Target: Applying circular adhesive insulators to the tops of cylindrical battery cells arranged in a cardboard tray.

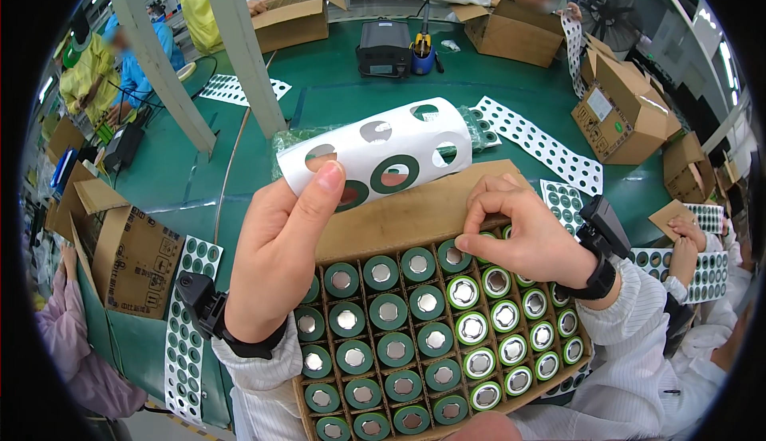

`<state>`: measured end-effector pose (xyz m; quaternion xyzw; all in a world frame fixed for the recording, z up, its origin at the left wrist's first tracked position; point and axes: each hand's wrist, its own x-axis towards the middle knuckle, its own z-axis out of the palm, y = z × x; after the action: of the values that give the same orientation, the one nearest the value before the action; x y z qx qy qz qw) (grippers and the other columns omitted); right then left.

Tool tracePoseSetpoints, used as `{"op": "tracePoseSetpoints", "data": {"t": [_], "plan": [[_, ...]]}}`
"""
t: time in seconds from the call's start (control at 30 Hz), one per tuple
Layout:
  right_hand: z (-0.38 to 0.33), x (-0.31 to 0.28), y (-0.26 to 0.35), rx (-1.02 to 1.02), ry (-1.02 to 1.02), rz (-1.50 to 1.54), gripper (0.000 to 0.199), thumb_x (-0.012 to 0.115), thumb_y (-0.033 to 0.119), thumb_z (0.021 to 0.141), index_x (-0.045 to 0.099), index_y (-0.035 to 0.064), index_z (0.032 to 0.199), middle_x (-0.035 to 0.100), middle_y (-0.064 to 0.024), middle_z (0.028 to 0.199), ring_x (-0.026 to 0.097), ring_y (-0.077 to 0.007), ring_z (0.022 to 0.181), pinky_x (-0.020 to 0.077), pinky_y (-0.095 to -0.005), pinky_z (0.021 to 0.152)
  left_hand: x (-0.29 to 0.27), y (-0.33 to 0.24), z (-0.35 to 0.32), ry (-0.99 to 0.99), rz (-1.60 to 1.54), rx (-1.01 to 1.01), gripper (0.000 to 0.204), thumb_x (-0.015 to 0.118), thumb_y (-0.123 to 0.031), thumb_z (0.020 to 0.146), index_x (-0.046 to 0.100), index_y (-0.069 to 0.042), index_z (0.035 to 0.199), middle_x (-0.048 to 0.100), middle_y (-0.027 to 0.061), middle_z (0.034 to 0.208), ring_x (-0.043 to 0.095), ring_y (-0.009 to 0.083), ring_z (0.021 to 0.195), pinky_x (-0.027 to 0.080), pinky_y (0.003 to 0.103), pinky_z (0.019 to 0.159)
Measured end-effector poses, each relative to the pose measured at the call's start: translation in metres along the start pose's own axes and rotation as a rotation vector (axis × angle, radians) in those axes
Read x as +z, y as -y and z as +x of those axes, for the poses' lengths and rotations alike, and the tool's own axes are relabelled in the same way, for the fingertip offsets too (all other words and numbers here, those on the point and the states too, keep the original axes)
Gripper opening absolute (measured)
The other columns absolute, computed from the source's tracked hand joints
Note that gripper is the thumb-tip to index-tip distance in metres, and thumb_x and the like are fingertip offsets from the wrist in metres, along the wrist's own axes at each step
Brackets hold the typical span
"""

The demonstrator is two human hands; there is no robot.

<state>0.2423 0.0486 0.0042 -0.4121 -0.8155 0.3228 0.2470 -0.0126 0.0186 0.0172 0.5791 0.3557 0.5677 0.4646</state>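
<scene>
Holding: left hand (279, 257) grips a curled white sticker sheet (375, 150) with green ring stickers, above the box.
Pressing: right hand (523, 234) pinches fingertips on a cell top.
Below hands: cardboard box (399, 214) of cylindrical battery cells (388, 312) on green worktop (335, 98).

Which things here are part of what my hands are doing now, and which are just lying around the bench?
In use:
left hand holding white sticker sheet
right hand at a cell in the battery box

Lying about:
black device
blue tool cup
spent sticker strip
</scene>
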Motion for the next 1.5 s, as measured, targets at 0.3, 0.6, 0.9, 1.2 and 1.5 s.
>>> {"op": "tracePoseSetpoints", "data": {"t": [0.3, 0.6, 0.9, 1.2, 1.5], "plan": [[-0.0003, 0.0009, 0.0008, -0.074, -0.042, -0.101, 0.015, 0.073, 0.014, 0.076, 0.060, 0.0068, 0.072, 0.055, -0.0059, 0.083, 0.048, -0.0236, 0.087, 0.0369, -0.0348, 0.081, -0.0056, -0.0001, -0.0005, 0.046, 0.094, -0.004, 0.042, 0.043, -0.025, 0.103, 0.050, 0.009, 0.126, 0.062, 0.0166, 0.118, 0.061, 0.0256, 0.110, 0.046, 0.041, 0.099], [-0.0009, 0.0036, -0.0026, -0.084, -0.057, -0.102, 0.016, 0.073, 0.014, 0.076, 0.060, 0.0065, 0.071, 0.056, -0.0071, 0.084, 0.049, -0.0252, 0.087, 0.0367, -0.0360, 0.083, -0.0033, 0.0009, -0.0003, 0.013, 0.016, -0.006, 0.037, 0.047, -0.026, 0.102, 0.061, 0.005, 0.117, 0.064, 0.0061, 0.110, 0.056, 0.0119, 0.101, 0.043, 0.028, 0.091], [-0.0013, 0.0040, -0.0045, -0.052, -0.052, -0.078, 0.016, 0.073, 0.013, 0.076, 0.060, 0.0059, 0.071, 0.055, -0.0068, 0.085, 0.050, -0.0248, 0.089, 0.0388, -0.0349, 0.081, -0.0033, 0.0009, -0.0007, -0.014, 0.046, -0.018, 0.037, 0.047, -0.026, 0.102, 0.060, 0.005, 0.118, 0.064, 0.0063, 0.108, 0.057, 0.0134, 0.098, 0.043, 0.029, 0.090], [-0.0012, 0.0057, -0.0068, -0.075, -0.054, -0.090, 0.016, 0.072, 0.015, 0.075, 0.060, 0.0054, 0.070, 0.056, -0.0087, 0.086, 0.049, -0.0277, 0.090, 0.0409, -0.0380, 0.081, -0.0018, -0.0007, -0.0018, -0.006, 0.046, -0.010, 0.037, 0.047, -0.026, 0.102, 0.060, 0.004, 0.118, 0.064, 0.0056, 0.106, 0.057, 0.0129, 0.097, 0.043, 0.028, 0.089], [-0.0020, 0.0059, -0.0038, -0.119, -0.081, -0.116, 0.016, 0.072, 0.014, 0.074, 0.059, 0.0061, 0.070, 0.055, -0.0080, 0.085, 0.049, -0.0276, 0.089, 0.0413, -0.0380, 0.080, -0.0058, 0.0003, 0.0001, 0.012, 0.077, -0.020, 0.037, 0.044, -0.024, 0.103, 0.056, 0.006, 0.121, 0.063, 0.0104, 0.112, 0.059, 0.0188, 0.103, 0.045, 0.036, 0.094]]}}
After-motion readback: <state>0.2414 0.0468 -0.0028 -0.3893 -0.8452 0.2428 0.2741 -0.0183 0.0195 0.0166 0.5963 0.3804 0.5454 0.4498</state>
